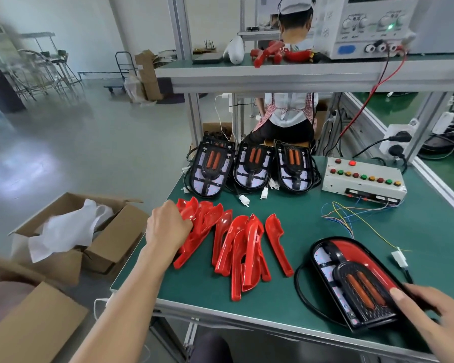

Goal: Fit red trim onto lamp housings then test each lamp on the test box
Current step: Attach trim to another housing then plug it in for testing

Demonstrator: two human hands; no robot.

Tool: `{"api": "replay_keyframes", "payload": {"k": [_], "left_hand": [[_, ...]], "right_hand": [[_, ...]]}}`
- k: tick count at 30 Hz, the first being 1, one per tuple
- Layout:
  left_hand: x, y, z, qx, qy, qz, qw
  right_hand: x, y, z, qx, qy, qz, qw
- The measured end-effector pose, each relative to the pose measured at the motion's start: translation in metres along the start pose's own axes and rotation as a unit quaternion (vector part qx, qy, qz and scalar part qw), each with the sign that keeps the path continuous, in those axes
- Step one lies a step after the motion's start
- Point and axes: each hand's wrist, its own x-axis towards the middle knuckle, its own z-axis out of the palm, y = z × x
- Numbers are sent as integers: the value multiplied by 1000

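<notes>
Several red trim pieces [236,244] lie in a loose pile on the green table [312,226]. My left hand [165,226] reaches into the left end of the pile, fingers curled round one red trim piece [192,216]. A black lamp housing [351,281] with a red trim along its right edge lies at the front right. My right hand [427,313] holds its near right end, thumb on top. Three more lamp housings [252,169] stand in a row at the table's back. The test box [362,179], white with coloured buttons, sits at the back right, one red light lit.
Loose coloured wires [351,216] trail from the test box; a white connector [400,259] lies beside the held housing. Open cardboard boxes [71,231] stand left of the table. A power supply [364,24] sits on the upper shelf. A person sits behind the table, back turned.
</notes>
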Motion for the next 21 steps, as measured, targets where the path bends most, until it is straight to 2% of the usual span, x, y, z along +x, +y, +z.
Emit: {"api": "replay_keyframes", "payload": {"k": [9,17,21], "left_hand": [[1,6,-9,6,46,-2,999],[-1,8,-5,54,54,-1,997],[-2,4,-5,45,57,0,997]], "right_hand": [[-5,-5,0,3,5,2,1000],[-9,-14,-5,-14,4,-18,1000],[-9,-15,-8,-27,-5,-10,1000]]}}
